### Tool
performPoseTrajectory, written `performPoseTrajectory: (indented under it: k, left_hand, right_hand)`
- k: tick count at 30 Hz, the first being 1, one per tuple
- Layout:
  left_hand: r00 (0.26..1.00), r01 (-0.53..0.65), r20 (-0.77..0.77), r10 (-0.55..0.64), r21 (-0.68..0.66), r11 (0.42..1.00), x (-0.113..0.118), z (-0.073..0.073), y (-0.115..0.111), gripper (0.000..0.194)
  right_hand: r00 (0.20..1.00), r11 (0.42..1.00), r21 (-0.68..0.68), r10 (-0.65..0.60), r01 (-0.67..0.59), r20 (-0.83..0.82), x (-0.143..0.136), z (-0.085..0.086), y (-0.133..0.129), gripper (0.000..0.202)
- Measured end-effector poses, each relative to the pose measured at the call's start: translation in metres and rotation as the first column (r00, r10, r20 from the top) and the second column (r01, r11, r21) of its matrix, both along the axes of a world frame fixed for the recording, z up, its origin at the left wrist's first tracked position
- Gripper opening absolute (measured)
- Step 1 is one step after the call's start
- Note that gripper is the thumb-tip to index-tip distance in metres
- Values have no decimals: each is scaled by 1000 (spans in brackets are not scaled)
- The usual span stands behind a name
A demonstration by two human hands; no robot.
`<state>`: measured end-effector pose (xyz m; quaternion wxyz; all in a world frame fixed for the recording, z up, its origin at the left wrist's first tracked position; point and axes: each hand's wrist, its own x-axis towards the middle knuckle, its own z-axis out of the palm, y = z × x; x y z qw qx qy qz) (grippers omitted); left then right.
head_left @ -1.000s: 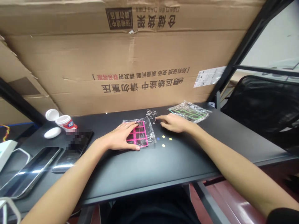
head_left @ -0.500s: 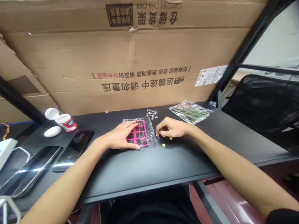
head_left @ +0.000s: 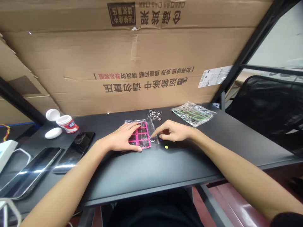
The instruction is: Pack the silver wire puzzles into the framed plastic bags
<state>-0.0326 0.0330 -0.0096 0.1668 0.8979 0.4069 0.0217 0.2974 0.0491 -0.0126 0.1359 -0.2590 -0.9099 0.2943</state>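
Observation:
My left hand (head_left: 120, 136) lies flat with fingers spread over a pink grid frame (head_left: 143, 136) in a clear plastic bag (head_left: 151, 124), pressing it to the table. My right hand (head_left: 176, 130) reaches in from the right, index finger stretched to a small metal ring (head_left: 152, 139) at the bag's right side; its other fingers are curled. The fingertip seems to touch the ring, though I cannot tell whether the ring is inside the bag. Under that hand sits a blue disc (head_left: 161, 139), partly hidden. A yellow disc (head_left: 166, 147) lies just in front.
Several thin metal rings (head_left: 155, 114) lie behind the bag. A green grid frame (head_left: 195, 114) in clear wrap is at back right. At left are a white-lidded tub (head_left: 68, 124), a white oval object (head_left: 53, 133) and phones (head_left: 73, 153). A cardboard sheet (head_left: 146, 56) walls the back.
My right hand has shifted slightly, its index finger moving left from the blue disc to the metal ring by the bag. Yellow discs near it are now covered by the hand. The left hand stays put.

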Motion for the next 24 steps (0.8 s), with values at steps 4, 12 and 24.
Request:
performPoseTrajectory:
  k: [4,12,24]
  left_hand:
    - [1000,-4,-3,4,6,1000,0,-1,1,122]
    - [1000,-6,-11,6,7,1000,-1,0,1,120]
    - [999,-37,35,34,97,995,4,-2,-4,120]
  right_hand:
    - [998,1000,4,4,-4,57,0,-1,1,36]
    - [916,901,239,-392,361,92,17,-14,26,43]
    - [952,956,-13,-292,292,-88,-21,-6,-5,31]
